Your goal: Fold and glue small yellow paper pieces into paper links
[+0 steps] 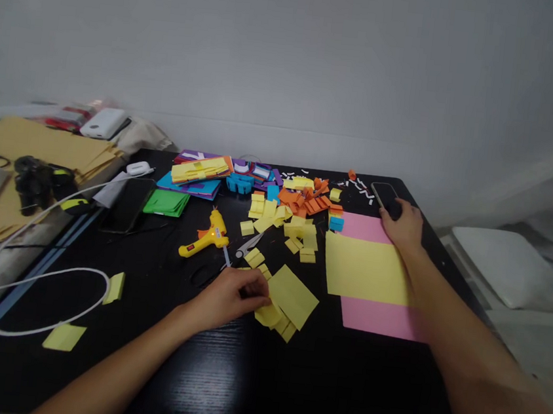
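Note:
My right hand (pixel 403 225) reaches to the table's far right and is closed on a dark smartphone (pixel 385 197), its fingers over the lower end. Near the middle of the table my left hand (pixel 235 295) has its thumb and fingers pinched on a small yellow paper piece (pixel 268 311). A larger yellow paper rectangle (pixel 295 296) lies beside those fingertips, overlapping other yellow pieces. Under my right forearm, a yellow sheet (pixel 366 269) rests on a pink sheet (pixel 378 318). Small folded yellow papers (pixel 303 233) and orange papers (pixel 304 200) are heaped beyond my left hand.
A yellow glue gun (pixel 209 234) lies beside scissors (pixel 250 245). Green papers (pixel 165 202) and stacked coloured strips (pixel 201 169) sit farther back. At left, a white cable (pixel 41 281) loops over the table near another phone (pixel 130 205) and brown envelopes (pixel 89 154). A white chair (pixel 492 263) stands right.

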### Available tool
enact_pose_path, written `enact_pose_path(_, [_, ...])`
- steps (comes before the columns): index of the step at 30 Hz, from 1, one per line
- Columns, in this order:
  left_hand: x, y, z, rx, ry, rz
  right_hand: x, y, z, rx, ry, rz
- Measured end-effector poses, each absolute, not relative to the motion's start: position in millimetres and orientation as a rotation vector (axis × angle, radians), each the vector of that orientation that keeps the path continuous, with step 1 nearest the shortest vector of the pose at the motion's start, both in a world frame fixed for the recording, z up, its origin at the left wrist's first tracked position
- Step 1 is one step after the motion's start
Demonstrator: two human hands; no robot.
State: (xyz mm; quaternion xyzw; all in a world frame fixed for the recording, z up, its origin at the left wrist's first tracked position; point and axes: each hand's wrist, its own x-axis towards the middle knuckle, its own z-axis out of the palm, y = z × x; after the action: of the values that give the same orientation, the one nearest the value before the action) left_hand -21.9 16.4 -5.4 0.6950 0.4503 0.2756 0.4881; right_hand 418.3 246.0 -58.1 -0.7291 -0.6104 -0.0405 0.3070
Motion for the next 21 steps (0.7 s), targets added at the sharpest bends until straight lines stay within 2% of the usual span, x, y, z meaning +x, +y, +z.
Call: enact_pose_path(21, [-22.7,14.5,-7.1,1.74,1.086,0.683,418.5,248.2,-55.3,-1.954,-1.531,-0.09])
